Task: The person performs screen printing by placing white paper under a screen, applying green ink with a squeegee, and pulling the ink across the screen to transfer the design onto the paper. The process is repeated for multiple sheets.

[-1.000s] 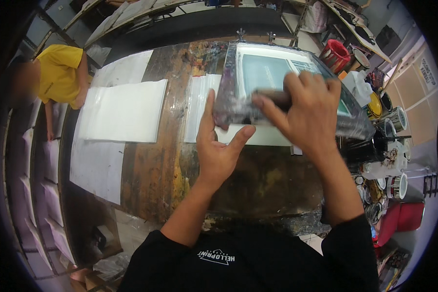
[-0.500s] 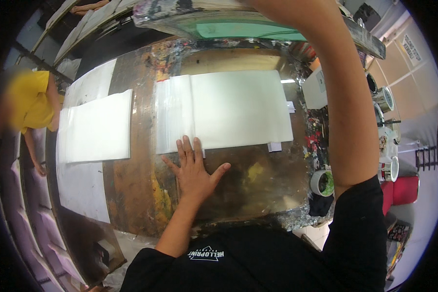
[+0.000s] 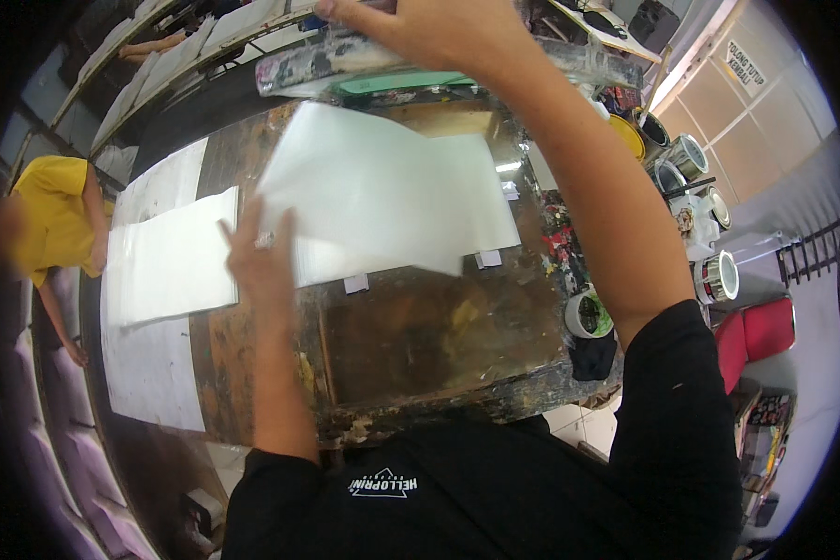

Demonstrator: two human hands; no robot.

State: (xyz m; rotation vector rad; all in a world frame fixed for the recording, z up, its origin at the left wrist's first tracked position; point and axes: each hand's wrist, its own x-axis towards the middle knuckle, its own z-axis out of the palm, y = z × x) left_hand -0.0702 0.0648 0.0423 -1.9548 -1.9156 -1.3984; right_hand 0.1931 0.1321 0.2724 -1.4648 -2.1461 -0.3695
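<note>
Sheets of white material cover much of the paint-stained worktop (image 3: 411, 345). The right hand (image 3: 420, 28) is raised at the far edge, fingers closed around the frame of a printing screen (image 3: 439, 65), holding it tilted up clear of the surface so the white sheet (image 3: 383, 196) beneath is free to come away. The left hand (image 3: 257, 257) sits at that sheet's near-left edge, fingers spread and partly under it; the sheet's left side looks lifted off the worktop while its right part lies flat against small tape tabs (image 3: 356, 283). The left forearm runs straight up from the lower edge; the right arm stretches long and high across the right side. Another white sheet (image 3: 173, 257) lies just left.
</note>
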